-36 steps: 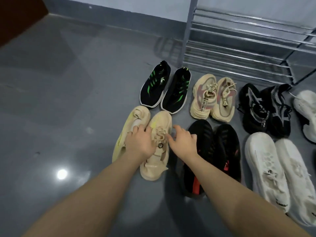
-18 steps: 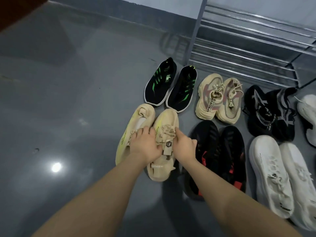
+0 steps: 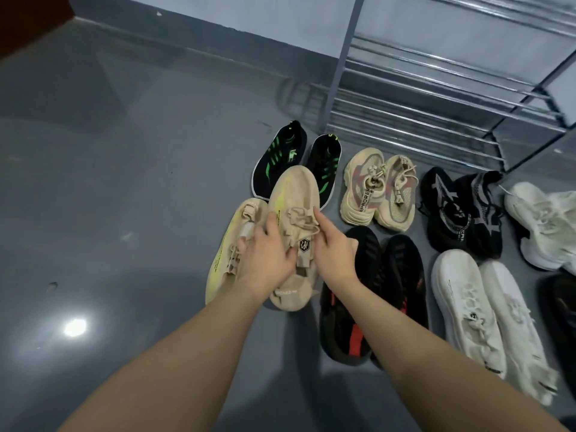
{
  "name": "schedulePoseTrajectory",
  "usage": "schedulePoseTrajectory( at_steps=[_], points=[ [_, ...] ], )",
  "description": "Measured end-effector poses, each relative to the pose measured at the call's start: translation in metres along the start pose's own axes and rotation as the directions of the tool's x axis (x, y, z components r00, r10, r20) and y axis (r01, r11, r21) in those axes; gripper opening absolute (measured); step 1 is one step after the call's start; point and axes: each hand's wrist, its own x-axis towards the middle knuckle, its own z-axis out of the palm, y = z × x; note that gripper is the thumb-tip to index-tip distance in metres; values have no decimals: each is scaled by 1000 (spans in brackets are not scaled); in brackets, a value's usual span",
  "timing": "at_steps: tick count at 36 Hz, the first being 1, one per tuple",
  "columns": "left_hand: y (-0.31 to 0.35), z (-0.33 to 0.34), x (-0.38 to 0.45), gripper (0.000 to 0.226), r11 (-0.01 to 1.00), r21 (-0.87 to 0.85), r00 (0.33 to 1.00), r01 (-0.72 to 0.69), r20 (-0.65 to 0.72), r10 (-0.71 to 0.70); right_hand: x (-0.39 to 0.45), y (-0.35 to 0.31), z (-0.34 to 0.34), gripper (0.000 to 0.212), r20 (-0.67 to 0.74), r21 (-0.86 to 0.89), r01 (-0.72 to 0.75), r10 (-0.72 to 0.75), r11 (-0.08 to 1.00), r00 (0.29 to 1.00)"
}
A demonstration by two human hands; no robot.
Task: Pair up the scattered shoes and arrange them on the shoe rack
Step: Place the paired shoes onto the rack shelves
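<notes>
A pair of beige knit shoes lies on the grey floor in front of me. The right beige shoe [image 3: 293, 194] is tilted up, and its toe overlaps the black-and-green pair [image 3: 277, 163]. My left hand [image 3: 265, 254] spans both beige shoes: its fingers curl over the left beige shoe [image 3: 223, 275] and its thumb sits by the other's tongue. My right hand [image 3: 332, 247] grips the right beige shoe from its right side, with a finger on the laces. The metal shoe rack [image 3: 436, 98] stands at the back right with bare shelves.
Paired shoes sit in rows to the right: a beige-and-pink pair [image 3: 374, 194], a black-and-red pair [image 3: 402, 275], a black-and-grey pair [image 3: 458, 213] and a white pair [image 3: 467, 307]. Another white shoe [image 3: 545, 222] and a dark shoe [image 3: 561, 307] lie at the right edge. Open floor lies left.
Both hands closed onto the beige pair. The right beige shoe rose and moved forward, so its toe now covers part of the black-and-green pair.
</notes>
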Motion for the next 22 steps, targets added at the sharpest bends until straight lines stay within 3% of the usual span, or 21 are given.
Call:
schedulePoseTrajectory(
  at_steps=[7,13,18,22],
  points=[
    [0,-19,-1,85,936,-341,995,90,60,-74,-5,-17,-10,46,-47,-109,84,-90,990,995],
    [14,-31,8,73,910,-409,990,71,140,-14,-3,-16,-29,53,-78,-157,118,-132,980,988],
    [21,-33,13,67,863,-503,997,49,82,-9,-3,-18,-40,54,-106,-181,213,-234,960,966],
    [28,-43,19,68,889,-455,998,-54,11,66,-2,-23,-43,50,-157,-165,232,-257,959,953]
  ],
)
